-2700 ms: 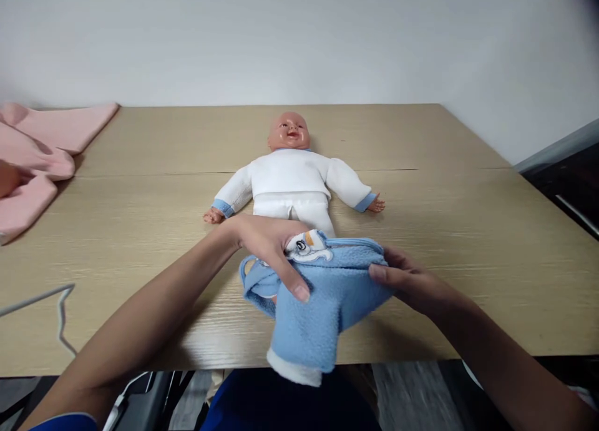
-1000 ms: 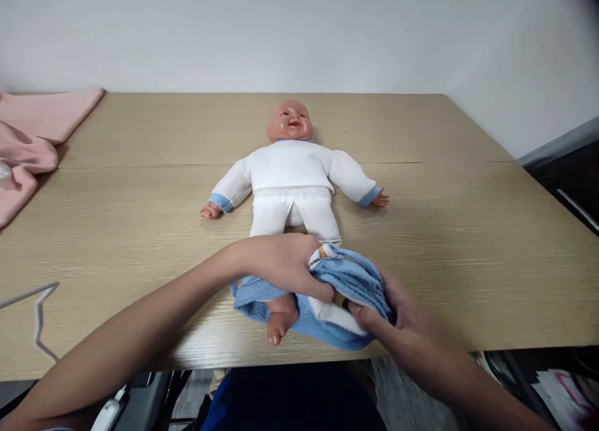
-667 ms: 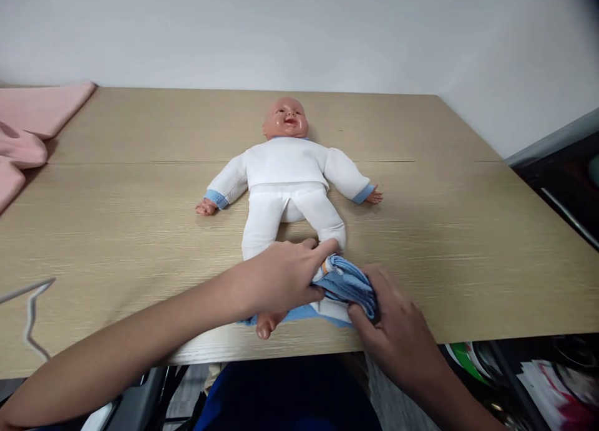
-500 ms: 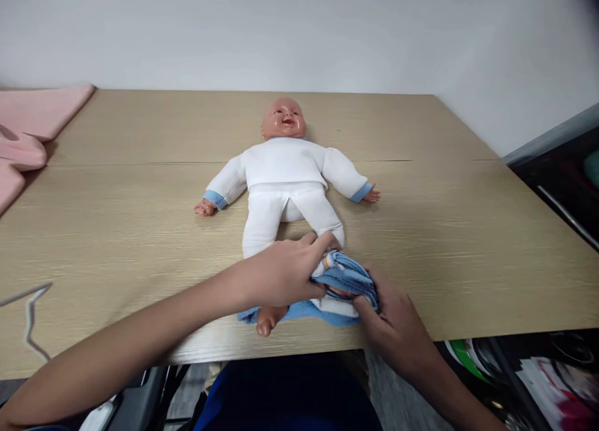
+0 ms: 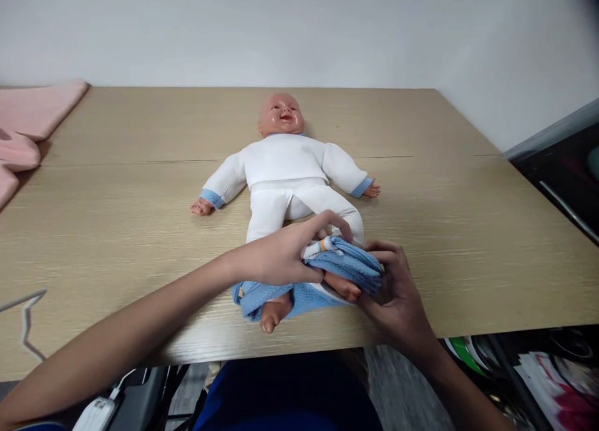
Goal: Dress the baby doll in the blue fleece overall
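Note:
A baby doll [image 5: 286, 156] in a white top and white leggings with blue cuffs lies on its back, feet toward me. Blue cloth trousers [image 5: 346, 264] with white trim are bunched around both its ankles. My left hand [image 5: 285, 250] grips the bunched trouser leg from the left, fingers over the top. From the right, my right hand [image 5: 395, 287] holds the same bunch, fingers curled behind it. The doll's foot [image 5: 344, 286] pokes out of that opening between my hands. Its other foot [image 5: 275, 312] shows below my left wrist.
Pink cloth [image 5: 28, 131] lies at the table's far left. A white bent-wire hanger [image 5: 27, 312] is at the near left. The wooden table [image 5: 468, 244] meets a wall behind. Below its right edge is a drawer [image 5: 538, 381] of odds and ends.
The doll's foot at the right has come out further through the trouser leg. Both hands and the bunched cloth have shifted slightly up, and that leg bends outward more.

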Demonstrator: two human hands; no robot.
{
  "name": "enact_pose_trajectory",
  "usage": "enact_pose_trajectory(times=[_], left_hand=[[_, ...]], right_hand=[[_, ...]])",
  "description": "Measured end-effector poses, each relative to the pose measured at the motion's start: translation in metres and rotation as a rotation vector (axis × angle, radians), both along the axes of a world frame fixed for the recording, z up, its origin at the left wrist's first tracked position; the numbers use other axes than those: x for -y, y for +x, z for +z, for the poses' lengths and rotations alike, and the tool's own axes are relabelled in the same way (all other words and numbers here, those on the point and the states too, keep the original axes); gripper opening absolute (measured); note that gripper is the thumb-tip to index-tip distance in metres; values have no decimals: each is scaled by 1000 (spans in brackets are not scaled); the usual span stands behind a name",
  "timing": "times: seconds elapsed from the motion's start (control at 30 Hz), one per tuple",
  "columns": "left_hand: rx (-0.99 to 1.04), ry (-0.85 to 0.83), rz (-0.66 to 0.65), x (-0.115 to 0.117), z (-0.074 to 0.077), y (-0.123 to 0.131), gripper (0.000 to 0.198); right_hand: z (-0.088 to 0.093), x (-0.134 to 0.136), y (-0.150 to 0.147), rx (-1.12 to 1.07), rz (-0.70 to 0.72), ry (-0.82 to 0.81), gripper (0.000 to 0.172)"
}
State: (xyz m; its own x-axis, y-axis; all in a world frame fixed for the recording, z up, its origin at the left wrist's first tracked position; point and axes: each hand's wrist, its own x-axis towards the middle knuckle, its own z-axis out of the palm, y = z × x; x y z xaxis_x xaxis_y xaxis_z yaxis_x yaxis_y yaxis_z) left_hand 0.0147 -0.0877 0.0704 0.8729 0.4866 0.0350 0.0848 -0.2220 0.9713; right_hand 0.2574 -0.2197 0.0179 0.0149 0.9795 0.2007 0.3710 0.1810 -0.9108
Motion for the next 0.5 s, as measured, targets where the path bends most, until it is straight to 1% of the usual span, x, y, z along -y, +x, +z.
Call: enact_pose_trajectory(times=[0.07, 0.13, 0.2, 0.23, 0.3, 0.37, 0.4, 0.47, 0.5], left_hand=[[-4, -53, 79, 1, -1, 0, 81], [-4, -131, 126, 1, -1, 1, 94], [-19, -151, 102, -1, 1, 0, 95], [-38, -126, 84, -3, 3, -1, 92], [-88, -19, 64, -8, 6, -4, 85], [-147, 104, 46, -14, 9, -7, 75], [-175, 150, 27, -17, 9, -9, 66], [-209, 171, -46, -23, 10, -12, 45], [-211, 155, -84, -25, 9, -13, 40]], right_hand=[[2, -6, 3, -57, 32, 46, 37], [2, -10, 6, -127, 82, 14, 36], [1, -14, 10, -154, 101, -18, 33], [0, -16, 12, -160, 106, -31, 33], [-2, -22, 17, -176, 119, -80, 33], [-2, -30, 24, -179, 170, -188, 33], [0, -35, 28, -174, 209, -251, 33], [5, -46, 33, -159, 309, -366, 34], [8, -53, 36, -153, 363, -408, 37]])
